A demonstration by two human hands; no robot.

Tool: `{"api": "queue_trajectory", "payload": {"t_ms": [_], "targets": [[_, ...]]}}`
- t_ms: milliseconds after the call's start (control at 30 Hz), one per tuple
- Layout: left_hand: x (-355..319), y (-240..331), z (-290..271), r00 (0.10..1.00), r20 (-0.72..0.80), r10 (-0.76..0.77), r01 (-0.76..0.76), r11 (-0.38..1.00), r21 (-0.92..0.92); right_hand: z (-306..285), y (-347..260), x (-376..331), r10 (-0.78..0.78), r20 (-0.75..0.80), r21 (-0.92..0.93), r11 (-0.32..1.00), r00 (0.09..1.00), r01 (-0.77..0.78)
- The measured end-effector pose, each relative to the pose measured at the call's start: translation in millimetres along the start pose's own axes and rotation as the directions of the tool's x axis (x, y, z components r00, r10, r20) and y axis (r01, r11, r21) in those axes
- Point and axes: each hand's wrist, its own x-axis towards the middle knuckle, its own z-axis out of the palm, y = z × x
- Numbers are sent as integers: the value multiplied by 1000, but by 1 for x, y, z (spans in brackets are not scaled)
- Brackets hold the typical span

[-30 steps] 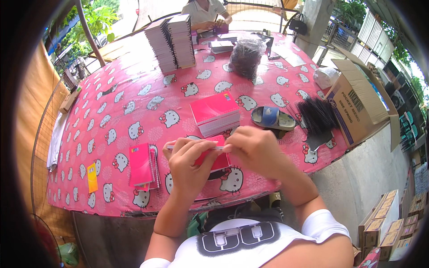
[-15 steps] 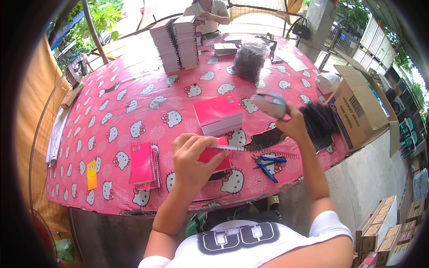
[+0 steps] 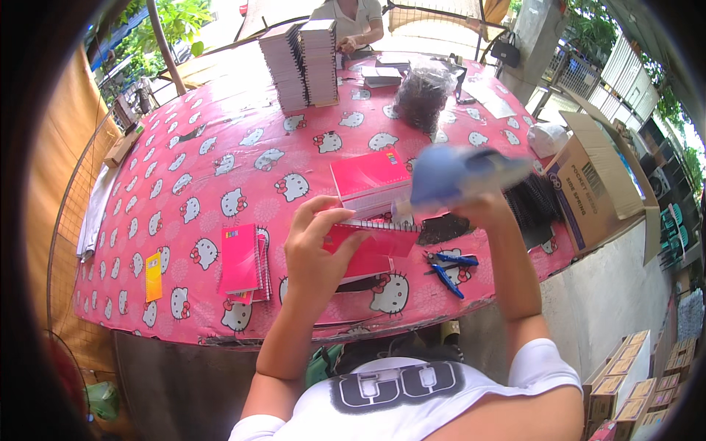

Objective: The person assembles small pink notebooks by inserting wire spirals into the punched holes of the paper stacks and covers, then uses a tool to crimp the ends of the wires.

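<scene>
Left hand pinches a pink coil-bound notebook, right hand grips a blue slipper, near the pink-covered table's front edge.

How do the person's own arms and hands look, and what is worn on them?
Both the left hand and the right hand are bare, without gloves; the right one is somewhat blurred. The forearms are uncovered, and no watch shows. Short white sleeves cover the upper arms, part of a white shirt with large dark print.
</scene>
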Motion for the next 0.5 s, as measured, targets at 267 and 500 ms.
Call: {"api": "queue_trajectory", "payload": {"t_ms": [267,500], "targets": [[-16,-22,-4,942,46,-334,283,707,-648,23,-6,20,22,5,-91,996,1000,-21],[-21,-29,-13,911,114,-396,360,634,-685,42,-7,34,142,-10,-299,944,990,-139]]}}
